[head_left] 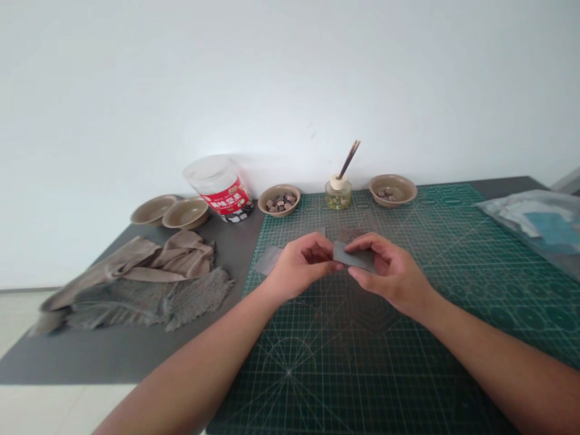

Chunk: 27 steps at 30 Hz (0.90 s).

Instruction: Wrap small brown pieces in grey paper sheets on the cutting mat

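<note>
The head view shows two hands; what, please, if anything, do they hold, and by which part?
The right hand holds a flat grey piece by its right part; the left hand is at its left end, its grip unclear.

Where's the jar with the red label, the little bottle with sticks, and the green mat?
Jar (229,198): head view, on its red label.
Bottle (338,198): head view, on its clear body.
Mat (326,393): head view, bare front part.

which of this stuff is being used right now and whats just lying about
Apparently in use:
- grey piece in right hand, left hand at its edge
- green mat beneath

Likely just lying about:
- red-labelled jar
- reed diffuser
- crumpled cloths
- brown bowls
- plastic bag
</note>
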Motion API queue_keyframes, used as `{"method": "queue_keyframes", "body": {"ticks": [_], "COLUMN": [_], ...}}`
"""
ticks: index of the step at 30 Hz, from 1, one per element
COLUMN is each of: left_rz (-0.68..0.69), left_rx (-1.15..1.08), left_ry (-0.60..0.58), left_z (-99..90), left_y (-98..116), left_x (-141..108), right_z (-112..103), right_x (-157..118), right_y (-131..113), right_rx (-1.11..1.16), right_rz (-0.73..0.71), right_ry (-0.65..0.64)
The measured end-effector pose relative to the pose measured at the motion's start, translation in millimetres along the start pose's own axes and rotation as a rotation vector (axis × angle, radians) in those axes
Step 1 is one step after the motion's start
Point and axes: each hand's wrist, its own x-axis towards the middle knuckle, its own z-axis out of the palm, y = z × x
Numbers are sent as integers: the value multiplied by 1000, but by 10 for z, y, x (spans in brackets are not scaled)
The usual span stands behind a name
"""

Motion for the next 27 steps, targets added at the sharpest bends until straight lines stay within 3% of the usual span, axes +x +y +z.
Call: {"method": "queue_keyframes", "body": {"ticks": [11, 27], "left_rz": [-16, -27], "left_rx": [36, 132], "left_ry": [-24, -18], "left_z": [-43, -35], "left_y": [-28, -17], "left_x": [3, 4], "right_z": [-63, -65], "right_x": [2, -1], "right_y": [10, -15], "right_rx": [-251, -344], "right_rz": [-109, -149], "right_ry": [-58, 36]}}
